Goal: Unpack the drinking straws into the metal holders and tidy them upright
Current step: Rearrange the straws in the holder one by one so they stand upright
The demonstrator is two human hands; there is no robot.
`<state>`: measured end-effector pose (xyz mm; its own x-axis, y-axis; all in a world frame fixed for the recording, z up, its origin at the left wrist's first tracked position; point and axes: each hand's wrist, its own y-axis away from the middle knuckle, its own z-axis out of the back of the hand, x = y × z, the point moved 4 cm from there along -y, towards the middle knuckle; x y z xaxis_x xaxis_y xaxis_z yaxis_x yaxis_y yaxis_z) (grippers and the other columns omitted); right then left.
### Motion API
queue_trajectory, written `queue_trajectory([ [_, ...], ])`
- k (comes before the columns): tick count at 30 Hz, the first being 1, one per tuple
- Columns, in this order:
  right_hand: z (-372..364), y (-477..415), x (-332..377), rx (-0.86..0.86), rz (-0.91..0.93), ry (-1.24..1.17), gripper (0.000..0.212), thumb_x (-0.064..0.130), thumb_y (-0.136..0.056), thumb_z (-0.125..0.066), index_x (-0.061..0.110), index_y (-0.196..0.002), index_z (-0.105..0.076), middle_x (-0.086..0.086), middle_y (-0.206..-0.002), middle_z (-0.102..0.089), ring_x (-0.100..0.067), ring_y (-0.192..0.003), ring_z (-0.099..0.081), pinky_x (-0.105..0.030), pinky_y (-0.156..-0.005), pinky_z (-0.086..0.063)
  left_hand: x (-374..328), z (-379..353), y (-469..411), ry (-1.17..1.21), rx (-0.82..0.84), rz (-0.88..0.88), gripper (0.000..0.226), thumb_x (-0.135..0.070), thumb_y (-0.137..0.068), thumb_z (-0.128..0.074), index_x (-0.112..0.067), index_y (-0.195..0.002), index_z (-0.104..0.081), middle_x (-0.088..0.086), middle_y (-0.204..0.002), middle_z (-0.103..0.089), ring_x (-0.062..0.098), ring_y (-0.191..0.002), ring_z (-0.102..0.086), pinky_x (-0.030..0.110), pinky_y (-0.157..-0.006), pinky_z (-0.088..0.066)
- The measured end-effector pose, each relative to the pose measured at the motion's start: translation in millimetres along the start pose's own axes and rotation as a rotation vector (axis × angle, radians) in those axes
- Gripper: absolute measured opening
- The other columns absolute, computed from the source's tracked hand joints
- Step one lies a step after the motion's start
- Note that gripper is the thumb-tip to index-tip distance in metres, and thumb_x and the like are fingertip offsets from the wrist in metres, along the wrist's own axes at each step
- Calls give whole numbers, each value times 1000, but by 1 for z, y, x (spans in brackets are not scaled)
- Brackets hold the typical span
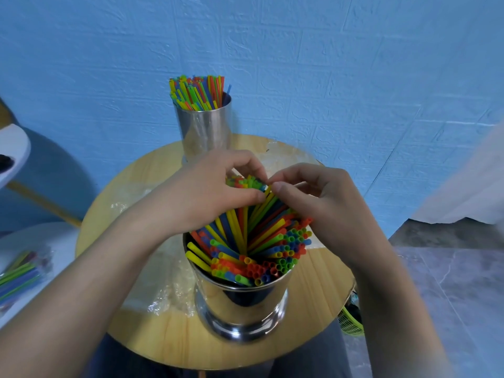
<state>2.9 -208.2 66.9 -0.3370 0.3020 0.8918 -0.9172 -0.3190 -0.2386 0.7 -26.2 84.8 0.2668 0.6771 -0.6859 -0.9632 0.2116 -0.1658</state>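
Note:
A shiny metal holder stands at the near side of the round wooden table, packed with colourful straws that lean in different directions. My left hand grips a bunch of these straws near their far tops. My right hand pinches a few straw tips beside it, thumb against fingers. A second metal holder stands at the far edge of the table, filled with upright straws.
Clear plastic wrapping lies on the table left of the near holder. A packet of straws rests on a white surface at the left. A green basket sits on the grey floor right of the table. A blue wall stands behind.

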Motion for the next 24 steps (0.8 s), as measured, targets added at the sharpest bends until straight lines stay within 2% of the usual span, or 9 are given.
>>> queue_trajectory([
  [3, 1, 1, 0, -9, 3, -13, 13, 21, -97, -68, 26, -89, -76, 11, -79, -76, -6, -76, -73, -19, -64, -54, -1, 1, 1, -4, -24, -16, 12, -36, -81, -79, -40, -88, -70, -35, -92, -61, -10, -92, -57, 3, -67, -39],
  [6, 1, 3, 0, -23, -5, -25, 14, 24, -98, -66, 25, -90, -77, 9, -81, -77, -8, -77, -74, -25, -66, -58, -1, 2, 2, 1, -60, -23, 10, -40, -80, -78, -42, -86, -70, -27, -90, -67, -9, -93, -59, 14, -76, -43],
  [9, 1, 4, 0, -30, -10, -22, 15, 27, -99, -65, 25, -91, -78, 9, -85, -77, -9, -82, -75, -34, -74, -61, -3, 6, 1, 64, -88, -52, 10, -32, -83, -80, -38, -87, -72, -26, -88, -69, -2, -93, -63, 17, -80, -47],
  [12, 1, 4, -1, -32, -12, -22, 14, 27, -100, -65, 26, -95, -78, 9, -88, -77, -9, -84, -74, -35, -76, -62, -4, 11, 1, 101, -117, -72, 12, -29, -84, -82, -38, -87, -75, -24, -81, -68, 4, -90, -64, 27, -82, -51],
  [15, 1, 3, -1, -38, 2, -17, 12, 27, -99, -66, 31, -98, -77, 9, -93, -75, -9, -89, -73, -35, -78, -62, -6, 12, 2, 118, -137, -90, 11, -37, -79, -76, -38, -89, -76, -20, -79, -67, 3, -83, -64, 34, -84, -54],
  [19, 0, 3, 0, -36, 25, -4, 13, 27, -99, -66, 34, -97, -76, 12, -95, -73, -10, -92, -71, -32, -79, -60, -11, 12, 3, 107, -144, -114, 12, -39, -79, -71, -40, -90, -75, -14, -85, -72, -1, -88, -66, 32, -89, -52],
  [22, 1, 4, 0, -46, 28, -4, 13, 27, -100, -64, 33, -98, -76, 13, -95, -74, -6, -92, -71, -29, -77, -59, -15, 12, 5, 110, -126, -147, 11, -36, -82, -69, -38, -92, -73, -19, -97, -74, -6, -100, -65, 24, -92, -47],
  [24, 1, 5, 2, -56, 33, -13, 14, 26, -101, -63, 32, -97, -76, 13, -94, -74, -4, -91, -72, -29, -77, -60, -18, 13, 5, 119, -134, -173, 11, -34, -84, -68, -37, -93, -72, -22, -107, -73, -7, -110, -62, 25, -97, -45],
])
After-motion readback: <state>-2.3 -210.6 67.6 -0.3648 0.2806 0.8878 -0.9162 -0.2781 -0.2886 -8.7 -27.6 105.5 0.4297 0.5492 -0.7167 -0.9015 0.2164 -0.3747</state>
